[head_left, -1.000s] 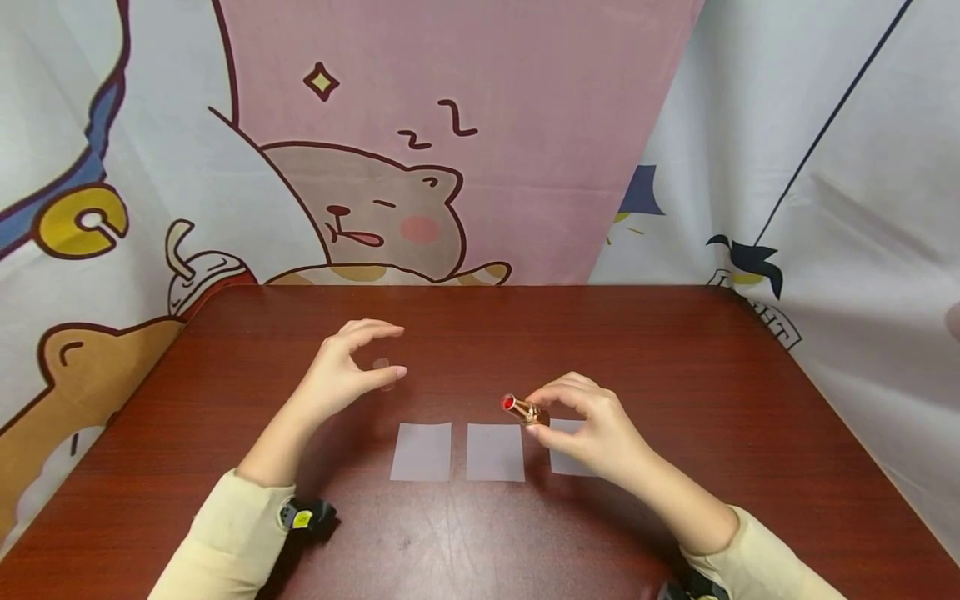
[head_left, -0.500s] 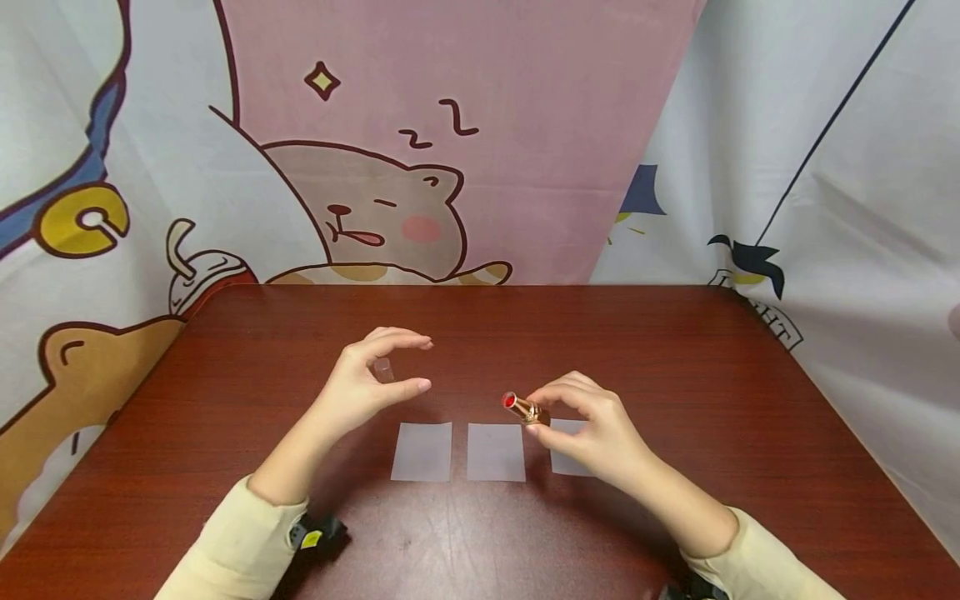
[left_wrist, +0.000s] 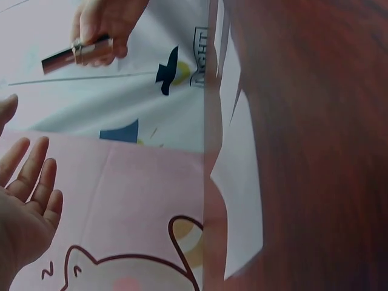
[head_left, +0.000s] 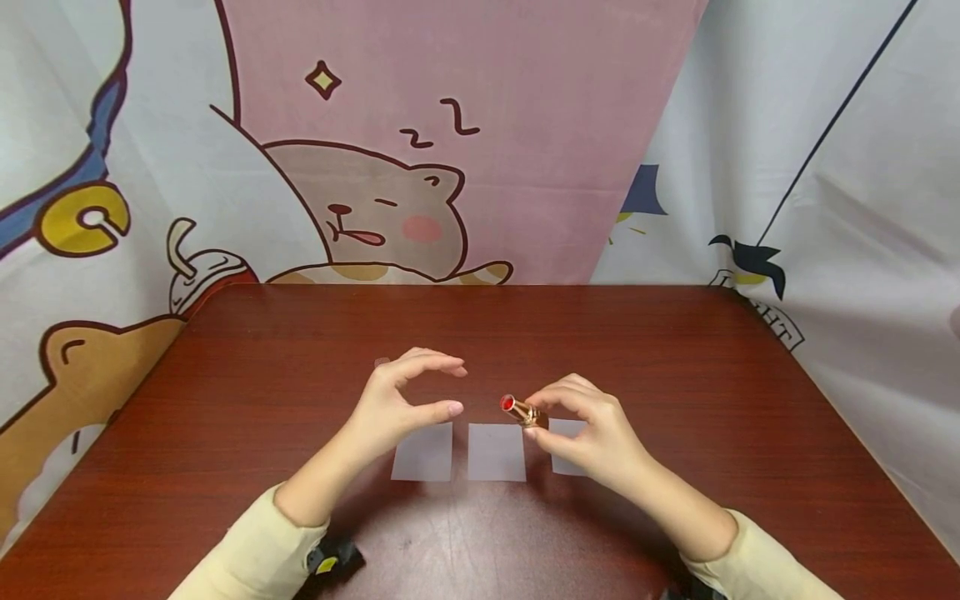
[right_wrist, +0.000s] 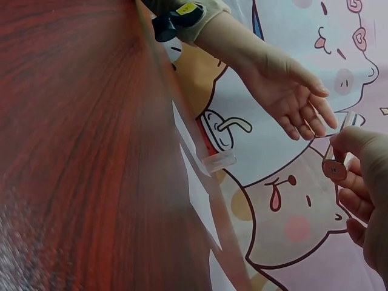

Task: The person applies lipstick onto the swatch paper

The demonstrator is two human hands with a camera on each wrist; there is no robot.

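Note:
My right hand [head_left: 600, 423] pinches a gold lipstick [head_left: 534, 414] between thumb and fingers, above the table and near the right paper. Its uncapped red end points up and to the left. My left hand [head_left: 393, 402] reaches toward it over the left paper, with thumb and fingers spread apart and nothing between them. In the left wrist view the left hand's fingers [left_wrist: 36, 176] are loosely extended, some distance from the lipstick [left_wrist: 76, 54]. A small clear plastic cap [right_wrist: 219, 160] stands on the table; in the head view my left hand hides most of it.
Three pale square papers, the left one [head_left: 424, 458], the middle one [head_left: 497, 454] and the right one [head_left: 566, 464], lie in a row on the brown wooden table [head_left: 615, 333]. A printed cartoon curtain [head_left: 525, 125] hangs along the table's back and sides.
My left hand has moved right and toward the near side, closer to the lipstick, passing in front of the clear cap. The right hand with the lipstick has stayed almost still.

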